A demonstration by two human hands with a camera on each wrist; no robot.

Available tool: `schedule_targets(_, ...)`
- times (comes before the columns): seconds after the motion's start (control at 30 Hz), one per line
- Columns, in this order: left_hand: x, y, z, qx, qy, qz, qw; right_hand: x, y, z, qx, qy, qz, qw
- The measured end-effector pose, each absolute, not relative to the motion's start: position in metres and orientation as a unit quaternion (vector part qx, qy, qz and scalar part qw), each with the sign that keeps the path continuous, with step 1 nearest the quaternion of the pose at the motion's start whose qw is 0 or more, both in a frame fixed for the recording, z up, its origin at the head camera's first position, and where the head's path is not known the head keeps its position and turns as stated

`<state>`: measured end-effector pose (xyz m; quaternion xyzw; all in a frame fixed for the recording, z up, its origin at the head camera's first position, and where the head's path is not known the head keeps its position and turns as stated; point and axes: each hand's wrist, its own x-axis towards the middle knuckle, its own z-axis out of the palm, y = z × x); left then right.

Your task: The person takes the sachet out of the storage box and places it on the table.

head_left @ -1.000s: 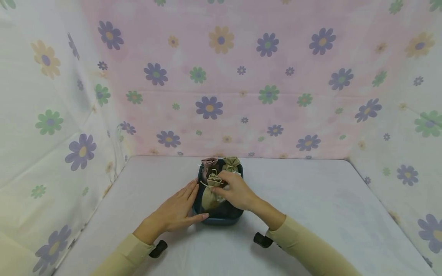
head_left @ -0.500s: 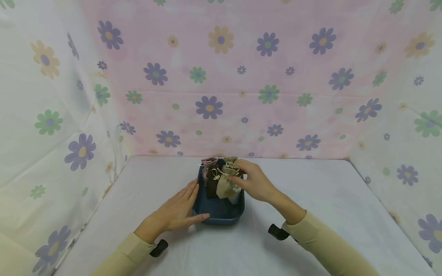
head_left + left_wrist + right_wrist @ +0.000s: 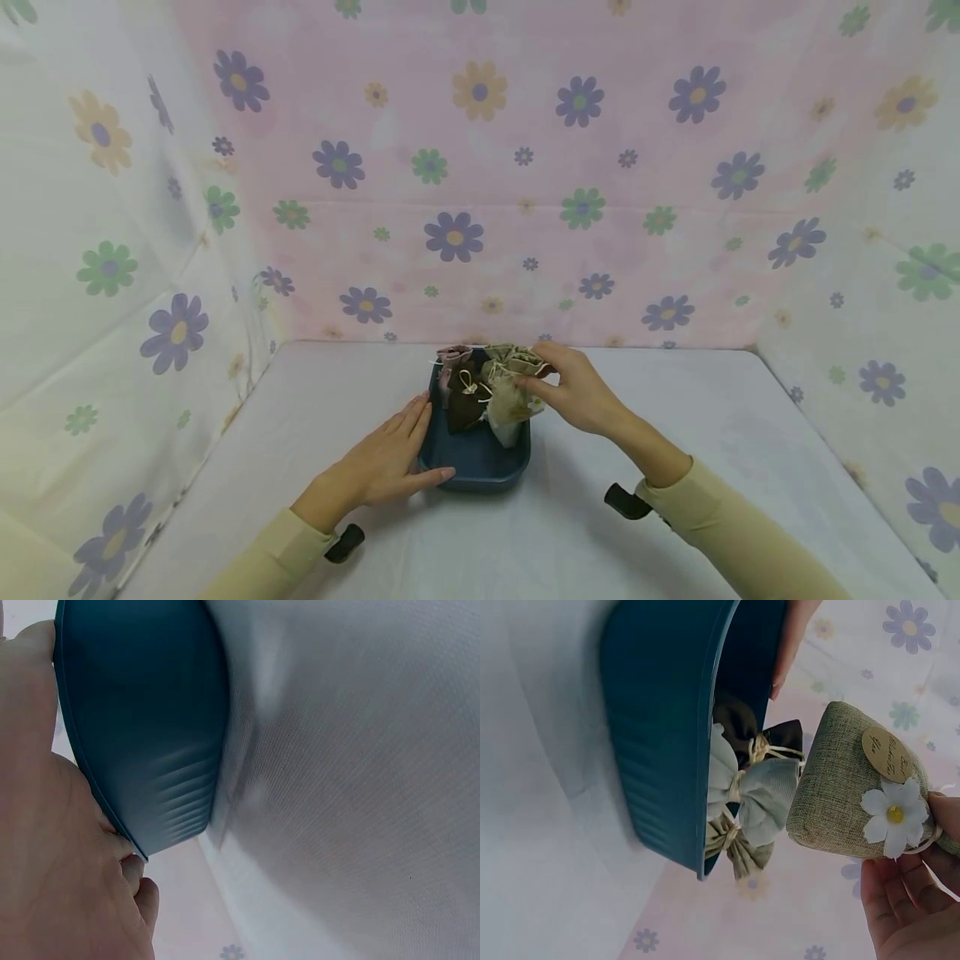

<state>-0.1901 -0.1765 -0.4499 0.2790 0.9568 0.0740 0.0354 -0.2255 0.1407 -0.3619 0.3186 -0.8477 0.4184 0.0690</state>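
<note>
My right hand (image 3: 573,390) pinches the gathered neck of a beige burlap drawstring pouch (image 3: 832,780) at the right side of the dark blue plastic bin (image 3: 472,482). A white daisy and a round tag decorate this pouch. In the right wrist view it hangs above the bin's rim. My left hand (image 3: 386,454) rests along the bin's left rim, fingers extended, thumb near the front edge. Inside the bin stand a dark brown pouch (image 3: 465,408), a mauve pouch (image 3: 453,354), a pale grey pouch (image 3: 761,799) and an olive pouch (image 3: 742,851).
The bin stands on a white-covered table (image 3: 675,417). Flower-printed cloth (image 3: 480,167) forms the back and both sides of the space. A black wrist mount (image 3: 628,502) sits under the right sleeve, another mount (image 3: 345,543) under the left.
My right hand has carried the beige pouch rightward from over the bin's middle to its right side, uncovering the bin's front floor and the brown pouch. My left hand stays in place.
</note>
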Motion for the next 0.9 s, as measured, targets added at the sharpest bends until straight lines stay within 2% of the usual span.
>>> schedule_targets(0.9, -0.189, -0.176, -0.449, 0.277, 0.958, 0.063, 0.036, -0.272, 0.192, -0.372, 0.272, -0.866, 0.403, 0.112)
